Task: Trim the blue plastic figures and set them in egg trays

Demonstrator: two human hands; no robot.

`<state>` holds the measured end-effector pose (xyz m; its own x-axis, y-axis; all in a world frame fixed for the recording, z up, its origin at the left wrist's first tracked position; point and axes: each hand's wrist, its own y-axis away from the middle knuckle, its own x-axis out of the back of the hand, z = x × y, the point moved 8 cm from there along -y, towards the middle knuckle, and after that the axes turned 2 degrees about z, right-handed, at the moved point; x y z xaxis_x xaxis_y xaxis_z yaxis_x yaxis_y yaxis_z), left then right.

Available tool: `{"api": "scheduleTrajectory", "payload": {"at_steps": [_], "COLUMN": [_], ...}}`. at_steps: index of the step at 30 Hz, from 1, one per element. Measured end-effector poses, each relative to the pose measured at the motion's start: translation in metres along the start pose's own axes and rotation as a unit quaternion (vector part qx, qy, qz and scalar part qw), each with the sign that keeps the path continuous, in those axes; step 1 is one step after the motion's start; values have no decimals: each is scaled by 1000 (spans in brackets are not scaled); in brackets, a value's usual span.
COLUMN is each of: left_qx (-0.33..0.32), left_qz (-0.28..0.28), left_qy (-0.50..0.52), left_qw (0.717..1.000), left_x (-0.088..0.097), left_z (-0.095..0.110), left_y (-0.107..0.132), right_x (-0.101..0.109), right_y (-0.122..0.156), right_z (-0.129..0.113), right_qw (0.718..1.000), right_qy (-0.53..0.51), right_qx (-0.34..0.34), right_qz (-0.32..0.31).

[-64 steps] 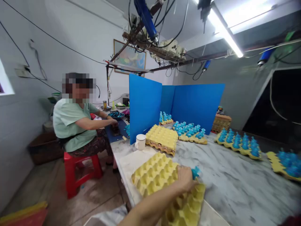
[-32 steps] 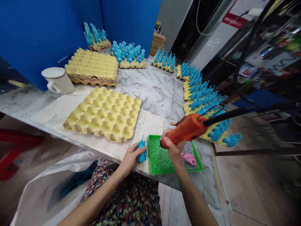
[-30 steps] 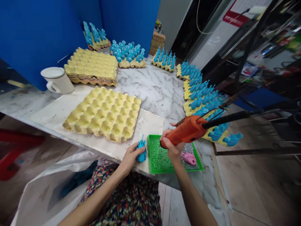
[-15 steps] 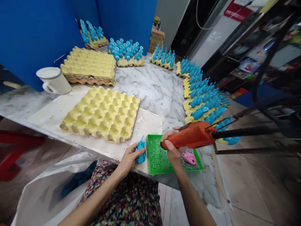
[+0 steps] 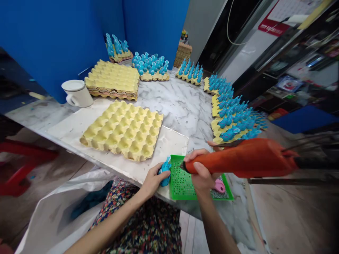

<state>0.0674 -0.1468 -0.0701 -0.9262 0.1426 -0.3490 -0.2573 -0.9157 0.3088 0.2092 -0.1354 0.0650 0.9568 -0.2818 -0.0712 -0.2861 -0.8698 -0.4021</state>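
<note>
Blue toy (image 5: 166, 172) is right there in my left hand (image 5: 152, 180), fingers curled closed around it, though they hide its long axis, so I can't call that. My right hand (image 5: 202, 169) grips an orange glue gun (image 5: 246, 158) lying crosswise, its nozzle aimed left at the toy across a green mesh tray (image 5: 178, 187). Left hand's nearer, and the nozzle tip sits just apart.
</note>
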Motion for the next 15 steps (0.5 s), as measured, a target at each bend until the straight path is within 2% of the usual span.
{"api": "scheduleTrajectory", "payload": {"at_steps": [2, 5, 10, 15], "left_qx": [-11, -14, -10, -8], "left_qz": [6, 9, 6, 14], "left_qy": [-16, -37, -45, -40], "left_qw": [1000, 999, 999, 999], "left_x": [1, 2, 2, 3], "left_z": [0, -2, -5, -4], "left_y": [-1, -1, -3, -5], "right_x": [-18, -36, -37, -35], "right_y": [1, 2, 5, 12], "right_z": [-13, -18, -8, 21], "right_qw": [997, 993, 990, 996], "right_qy": [-66, -108, -130, -46], "right_qx": [18, 3, 8, -9], "right_qz": [-20, -45, -50, -73]}}
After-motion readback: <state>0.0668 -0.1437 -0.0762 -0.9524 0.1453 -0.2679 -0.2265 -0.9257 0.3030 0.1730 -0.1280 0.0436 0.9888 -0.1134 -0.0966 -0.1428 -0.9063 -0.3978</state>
